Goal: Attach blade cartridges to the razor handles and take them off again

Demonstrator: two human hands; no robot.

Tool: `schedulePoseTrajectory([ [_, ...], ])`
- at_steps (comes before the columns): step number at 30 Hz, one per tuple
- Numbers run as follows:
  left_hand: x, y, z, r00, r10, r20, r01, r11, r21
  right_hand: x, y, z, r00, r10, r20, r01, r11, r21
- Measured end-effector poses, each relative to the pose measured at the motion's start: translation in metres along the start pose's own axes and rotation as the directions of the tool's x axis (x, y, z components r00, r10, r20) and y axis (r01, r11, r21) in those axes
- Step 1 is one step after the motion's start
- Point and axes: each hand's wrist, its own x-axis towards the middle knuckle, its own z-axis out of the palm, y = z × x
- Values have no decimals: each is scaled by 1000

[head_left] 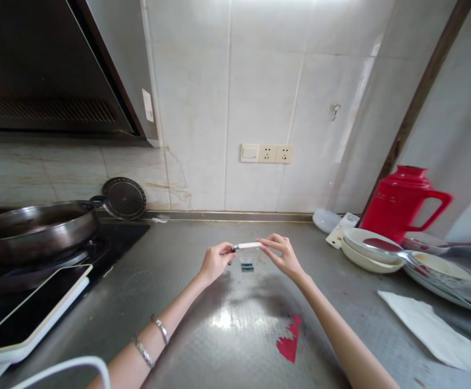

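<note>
A slim white stick-like tool (pixel 250 246) with a silvery collar and a dark left end is held level above the counter; its exact kind is too small to tell. My left hand (pixel 216 261) is closed, pinching the dark end. The fingers of my right hand (pixel 282 254) close on the white end. Just below the tool lies a small clear packet with dark teal contents (pixel 247 265) on the metal counter (pixel 186 324). Nearer to me, a torn red scrap (pixel 290 340) lies flat.
On the left, a steel pan (pixel 36 227) sits on the black hob, beside a phone on a white block (pixel 32 319) with a cable. At right are a red thermos jug (pixel 397 200), stacked bowls (pixel 367 262), a plate with utensils (pixel 450 289) and a white napkin (pixel 430 329).
</note>
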Motion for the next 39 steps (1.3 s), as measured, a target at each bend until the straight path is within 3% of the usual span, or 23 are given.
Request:
schedulePoseTrajectory([
  [5,0,1,-1,1000,-11,-13,11,1000,-22,-3,18,0,995,81,-59,-80,997,18],
  [18,1,-8,5,1000,-20,-23,17,991,-130,-5,20,16,987,157,-25,-153,980,126],
  [22,0,-7,7,997,-69,-44,58,975,-213,-2,12,18,986,166,-18,-161,972,172],
  [26,-2,-4,8,992,-100,-82,79,969,-235,5,-11,18,979,203,-32,-185,937,295],
  [29,-2,-4,9,991,-104,-89,80,967,-240,10,-35,17,949,315,23,-289,836,467],
  [33,-1,-7,10,988,-92,-126,59,968,-244,11,-64,17,868,455,200,-457,573,680],
  [36,-1,-9,12,978,-70,-195,23,971,-236,6,-80,16,796,504,335,-551,375,746],
  [39,-2,-7,12,966,-67,-251,8,974,-227,-2,-93,15,758,525,387,-575,259,776],
])
